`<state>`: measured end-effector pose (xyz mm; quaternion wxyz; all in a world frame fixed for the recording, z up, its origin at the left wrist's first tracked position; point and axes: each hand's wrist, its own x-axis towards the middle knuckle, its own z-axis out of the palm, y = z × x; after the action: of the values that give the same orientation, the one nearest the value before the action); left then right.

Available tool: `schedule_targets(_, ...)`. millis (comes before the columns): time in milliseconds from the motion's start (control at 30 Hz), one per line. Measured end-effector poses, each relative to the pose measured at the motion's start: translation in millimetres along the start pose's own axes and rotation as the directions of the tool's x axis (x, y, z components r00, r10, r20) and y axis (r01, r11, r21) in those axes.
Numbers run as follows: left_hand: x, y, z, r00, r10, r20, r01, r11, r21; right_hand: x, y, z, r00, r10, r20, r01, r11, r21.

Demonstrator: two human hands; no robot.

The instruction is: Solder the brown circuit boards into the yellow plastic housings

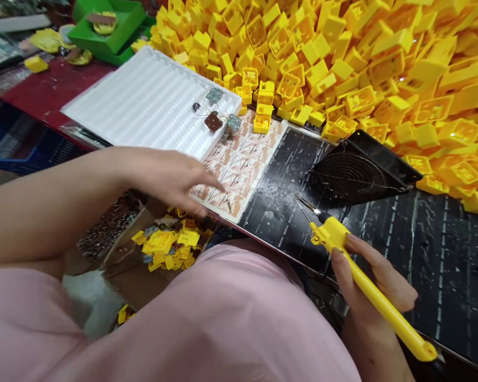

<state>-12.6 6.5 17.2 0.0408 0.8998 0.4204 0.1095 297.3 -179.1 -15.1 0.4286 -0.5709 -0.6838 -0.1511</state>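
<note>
"Yellow-handled soldering iron: who has it?"

"The right hand. Its fingers are closed around the handle, gripping it. The thin metal tip points up and to the left, above a scratched black mat and near a black fan housing with a round grille."

"And the left hand?"

"Open, with the fingertips spread over the lower corner of a tan printed paper sheet. I can't tell whether they touch it."

"What lies beside that sheet?"

"A white ribbed foam tray, with small wired components on it near its far corner: two grey-blue squares and a brown square."

"Any more yellow?"

"Plenty. A huge heap of hollow square yellow plastic housings rises behind the tray and mat, with a few resting on the sheet's far edge. Another small pile of yellow pieces sits in an open cardboard box below the left hand."

"Further off?"

"A green plastic tray sits beyond the foam tray, near the far edge of a red worktop. A pink top fills the bottom of the view."
</note>
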Motion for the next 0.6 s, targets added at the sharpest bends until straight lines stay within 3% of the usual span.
schedule_targets(167, 149, -1, 32.1, 0.996, -0.079, -0.04, 0.077, 0.996, -0.036, 4, -7, 0, 1.0, 0.025, 0.007, -0.025, 0.999, 0.02)
schedule_targets(267, 199, -6, 51.1, 0.959, -0.282, 0.019, 0.282, 0.959, -0.033, 8, -9, 0, 1.0, 0.016, 0.016, -0.016, 1.0, 0.015)
schedule_targets(333, 211, -6, 61.5, 0.919, -0.394, 0.032, 0.395, 0.918, -0.036, 10, -8, 1, 1.0, 0.012, 0.017, -0.012, 1.0, 0.008)
schedule_targets(400, 212, -4, 66.9, 0.912, -0.409, 0.023, 0.41, 0.911, -0.038, 11, -4, 3, 1.0, 0.008, 0.011, -0.008, 1.0, 0.01)
schedule_targets(500, 198, 0, 60.2, 0.953, -0.299, 0.041, 0.299, 0.954, 0.012, 13, 2, 7, 1.0, 0.006, 0.001, -0.006, 1.0, 0.031)
schedule_targets(600, 162, 8, 39.7, 0.981, -0.117, 0.157, 0.11, 0.992, 0.053, 11, 7, 10, 1.0, 0.011, -0.008, -0.01, 0.997, 0.074)
